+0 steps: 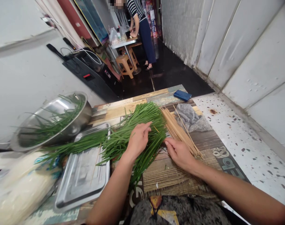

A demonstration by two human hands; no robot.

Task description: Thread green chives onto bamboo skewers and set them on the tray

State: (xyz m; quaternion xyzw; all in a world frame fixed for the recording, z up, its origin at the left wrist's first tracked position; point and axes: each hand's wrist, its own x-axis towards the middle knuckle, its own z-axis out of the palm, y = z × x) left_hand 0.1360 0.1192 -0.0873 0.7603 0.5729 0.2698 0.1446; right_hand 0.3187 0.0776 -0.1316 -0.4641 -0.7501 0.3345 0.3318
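A big pile of green garlic chives (147, 114) lies on the wood-patterned table in front of me. Over its middle, my left hand (138, 137) is closed, thumb and fingers pinched on some chives. My right hand (181, 153) is closed at the pile's right edge, its thumb and index finger pressed together. A short piece of a thin bamboo skewer (156, 129) shows among the chives, in line with the right fingertips; the rest of it is covered. Beside that hand lies a bundle of bamboo skewers (179, 129), partly behind it.
On the left are a metal tray (86, 178) with chives, a steel bowl (82, 117) of chives and a filled plastic bag (22, 193). A grey cloth (191, 118) and a blue box (182, 95) lie at right. Beyond, a person (144, 34) stands at a small table.
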